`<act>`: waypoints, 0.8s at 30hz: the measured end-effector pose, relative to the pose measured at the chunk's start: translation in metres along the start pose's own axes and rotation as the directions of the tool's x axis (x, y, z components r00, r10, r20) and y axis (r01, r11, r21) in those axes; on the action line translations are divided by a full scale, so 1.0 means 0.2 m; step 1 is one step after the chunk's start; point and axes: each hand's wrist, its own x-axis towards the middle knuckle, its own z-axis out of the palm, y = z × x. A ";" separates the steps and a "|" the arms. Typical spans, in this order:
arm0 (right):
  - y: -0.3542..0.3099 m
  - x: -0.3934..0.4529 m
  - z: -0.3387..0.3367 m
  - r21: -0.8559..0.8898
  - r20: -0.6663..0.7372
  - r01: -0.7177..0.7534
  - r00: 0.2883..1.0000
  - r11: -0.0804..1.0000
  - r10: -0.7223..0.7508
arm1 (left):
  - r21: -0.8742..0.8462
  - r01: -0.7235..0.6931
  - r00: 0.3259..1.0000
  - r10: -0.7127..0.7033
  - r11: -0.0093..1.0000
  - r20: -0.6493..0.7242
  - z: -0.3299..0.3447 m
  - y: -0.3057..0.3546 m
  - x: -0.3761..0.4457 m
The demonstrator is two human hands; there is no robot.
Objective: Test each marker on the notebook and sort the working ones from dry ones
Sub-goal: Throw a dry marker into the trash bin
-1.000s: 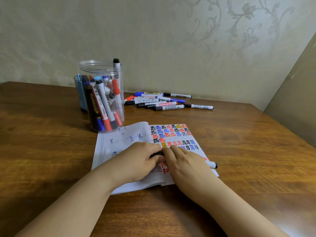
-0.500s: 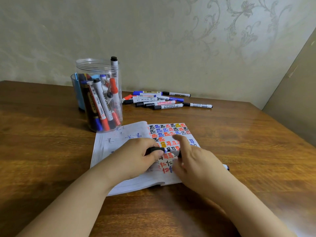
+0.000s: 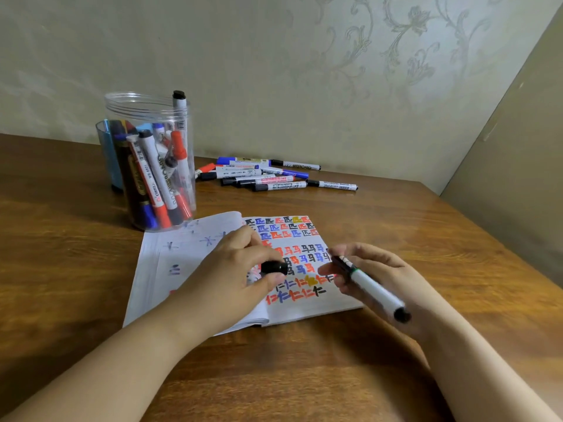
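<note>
An open notebook point(image 3: 189, 269) lies on the wooden table, its right page covered with rows of black, blue, red and yellow test marks. My left hand point(image 3: 240, 269) hovers over the page and pinches a black marker cap point(image 3: 274, 267). My right hand point(image 3: 368, 275) holds an uncapped white marker point(image 3: 370, 287) with a black end, its tip pointing up-left over the right page. A clear plastic jar point(image 3: 152, 166) full of several markers stands behind the notebook at the left. Several more markers point(image 3: 274, 176) lie in a loose pile on the table near the wall.
A blue-tinted container point(image 3: 106, 153) stands partly hidden behind the jar. The table point(image 3: 426, 239) meets a patterned wall at the back and a plain panel at the right. Bare wood shows to the right of the notebook and in front of it.
The two hands were together on the capped marker. The cap has come off: my left hand keeps it while my right hand has drawn the marker away to the right.
</note>
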 end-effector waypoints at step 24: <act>0.14 0.05 -0.03 -0.739 -0.139 0.168 0.909 0.652 -0.392 | 0.011 0.032 0.996 -0.033 0.999 0.078 0.04 -0.01 -0.02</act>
